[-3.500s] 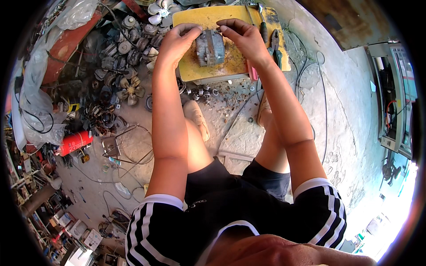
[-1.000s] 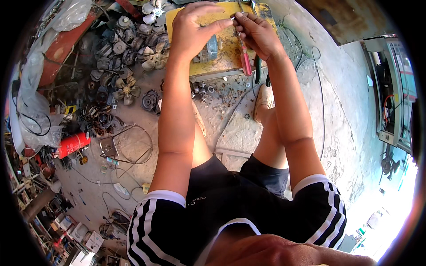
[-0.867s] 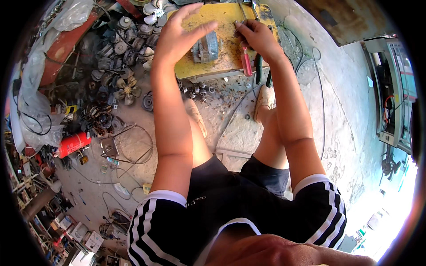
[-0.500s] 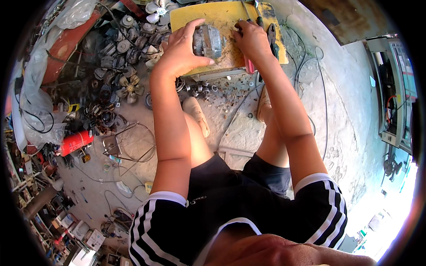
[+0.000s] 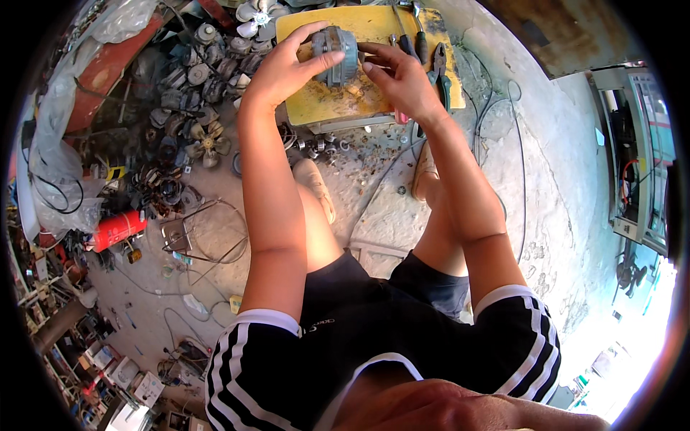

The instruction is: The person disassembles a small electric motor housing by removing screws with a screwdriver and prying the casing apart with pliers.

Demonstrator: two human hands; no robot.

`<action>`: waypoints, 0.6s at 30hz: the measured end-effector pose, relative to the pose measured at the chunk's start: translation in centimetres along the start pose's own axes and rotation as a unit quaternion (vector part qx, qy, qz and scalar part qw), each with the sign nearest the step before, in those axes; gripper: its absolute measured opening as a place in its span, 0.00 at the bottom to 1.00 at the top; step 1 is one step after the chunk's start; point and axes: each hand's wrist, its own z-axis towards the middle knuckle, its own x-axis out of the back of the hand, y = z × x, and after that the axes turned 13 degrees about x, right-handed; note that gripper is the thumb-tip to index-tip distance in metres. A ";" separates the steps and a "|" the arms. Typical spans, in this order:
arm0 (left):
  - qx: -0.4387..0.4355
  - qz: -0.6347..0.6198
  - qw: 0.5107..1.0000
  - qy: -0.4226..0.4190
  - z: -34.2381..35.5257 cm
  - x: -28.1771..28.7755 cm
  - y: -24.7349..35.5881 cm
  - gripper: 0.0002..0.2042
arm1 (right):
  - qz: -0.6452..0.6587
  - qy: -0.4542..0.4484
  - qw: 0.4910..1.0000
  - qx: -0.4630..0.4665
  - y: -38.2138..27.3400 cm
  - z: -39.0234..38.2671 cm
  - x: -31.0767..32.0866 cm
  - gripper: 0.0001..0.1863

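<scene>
My left hand (image 5: 277, 79) holds a grey metal motor (image 5: 336, 39) on the yellow board (image 5: 313, 108), thumb across its body and fingers round its far left side. My right hand (image 5: 402, 86) has its fingers curled at the motor's right end; what they hold there is too small and hidden to make out. Just right of that hand lie pliers (image 5: 438, 61) with dark green handles and a black-handled tool (image 5: 421, 44). Part of a red handle (image 5: 401, 117) shows below my right wrist.
Heaps of old motors (image 5: 198, 72) and fan blades (image 5: 208, 147) cover the floor to my left, near a red cylinder (image 5: 118, 230). Loose cables (image 5: 521, 179) run over concrete at right, beside a metal-framed cabinet (image 5: 640, 158). Small metal rings (image 5: 320, 144) lie below the board.
Both hands were together above the motor a second ago. Since then my left hand has come down onto the motor, and my right hand has moved to its right end.
</scene>
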 end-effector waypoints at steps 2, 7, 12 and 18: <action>0.021 -0.019 1.000 0.003 0.8 -0.4 0.5 0.31 | -0.013 0.031 0.999 0.043 0.8 -0.2 -0.6 0.21; -0.048 0.026 0.994 0.092 2.3 -1.0 -0.1 0.24 | -0.079 0.041 0.996 0.021 0.5 0.5 -0.3 0.19; -0.049 0.020 0.993 0.104 2.1 -2.0 0.7 0.21 | -0.325 0.036 0.945 -0.007 -0.2 -0.9 2.0 0.15; -0.111 0.092 0.984 0.106 2.3 -1.9 0.5 0.21 | -0.423 -0.089 0.888 -0.159 -1.9 -1.8 3.7 0.22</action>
